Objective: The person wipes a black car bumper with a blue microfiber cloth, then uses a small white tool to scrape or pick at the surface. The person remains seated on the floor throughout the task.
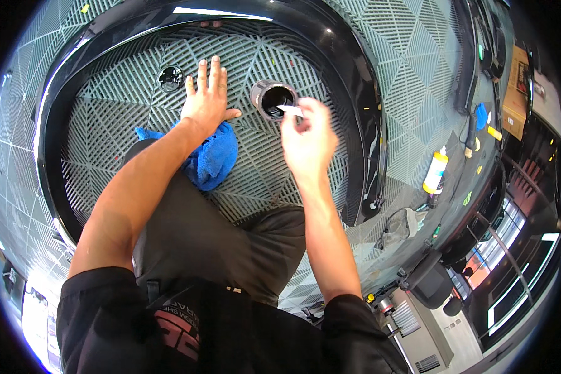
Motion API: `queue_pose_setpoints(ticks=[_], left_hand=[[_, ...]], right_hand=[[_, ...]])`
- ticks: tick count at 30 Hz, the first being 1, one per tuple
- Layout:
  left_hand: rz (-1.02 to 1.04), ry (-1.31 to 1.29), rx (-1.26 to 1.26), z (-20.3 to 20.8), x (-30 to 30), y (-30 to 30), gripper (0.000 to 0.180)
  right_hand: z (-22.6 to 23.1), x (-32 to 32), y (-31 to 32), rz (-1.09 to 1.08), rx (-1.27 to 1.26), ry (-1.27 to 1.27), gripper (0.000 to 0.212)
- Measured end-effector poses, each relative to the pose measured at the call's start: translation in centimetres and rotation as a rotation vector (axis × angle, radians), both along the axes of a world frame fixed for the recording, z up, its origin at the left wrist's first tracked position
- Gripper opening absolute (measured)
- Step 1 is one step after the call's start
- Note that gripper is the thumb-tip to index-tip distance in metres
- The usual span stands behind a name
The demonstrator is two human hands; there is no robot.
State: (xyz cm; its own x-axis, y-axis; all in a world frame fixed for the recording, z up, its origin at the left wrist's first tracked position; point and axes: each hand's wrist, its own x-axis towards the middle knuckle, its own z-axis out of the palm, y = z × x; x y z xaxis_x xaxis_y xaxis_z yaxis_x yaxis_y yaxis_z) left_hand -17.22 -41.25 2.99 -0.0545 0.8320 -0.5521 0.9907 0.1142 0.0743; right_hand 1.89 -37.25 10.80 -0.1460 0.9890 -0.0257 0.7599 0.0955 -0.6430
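Note:
My left hand [207, 100] rests flat on the grid floor with its fingers stretched out, holding nothing. Left of its fingertips lies a small round black, glossy lid-like piece [171, 79]. Below that hand a crumpled blue cloth [213, 159] sits against my leg. My right hand [310, 134], a little blurred, pinches a small white flat piece [289, 110]. The tip of this piece is over the mouth of an open can [260, 93] with a dark inside. A glossy black curved car trim panel [369, 112] arches around both hands and the can.
Slatted grey-green floor tiles [411, 56] spread all around. To the right stand a yellow-and-white bottle [436, 169] and a grey cloth [400, 227]. Farther right are a cardboard box [516, 93], a small blue cloth [481, 116] and a black swivel-type seat [429, 283].

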Motion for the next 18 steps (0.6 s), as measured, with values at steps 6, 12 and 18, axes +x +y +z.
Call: queue_pose_setpoints(ticks=[6, 12, 18], left_hand=[[0.003, -0.004, 0.045, -0.3, -0.7, -0.2, 0.105], [0.004, -0.020, 0.037, -0.4, -0.4, 0.1, 0.107], [0.021, -0.054, 0.025, 0.0, -0.3, 0.4, 0.107]], right_hand=[[-0.3, -0.6, 0.1, -0.020, -0.001, 0.184, 0.036], [-1.4, 2.3, 0.5, -0.488, -0.520, 1.021, 0.025], [1.4, 3.9, -0.3, -0.581, -0.645, 1.341, 0.020]])
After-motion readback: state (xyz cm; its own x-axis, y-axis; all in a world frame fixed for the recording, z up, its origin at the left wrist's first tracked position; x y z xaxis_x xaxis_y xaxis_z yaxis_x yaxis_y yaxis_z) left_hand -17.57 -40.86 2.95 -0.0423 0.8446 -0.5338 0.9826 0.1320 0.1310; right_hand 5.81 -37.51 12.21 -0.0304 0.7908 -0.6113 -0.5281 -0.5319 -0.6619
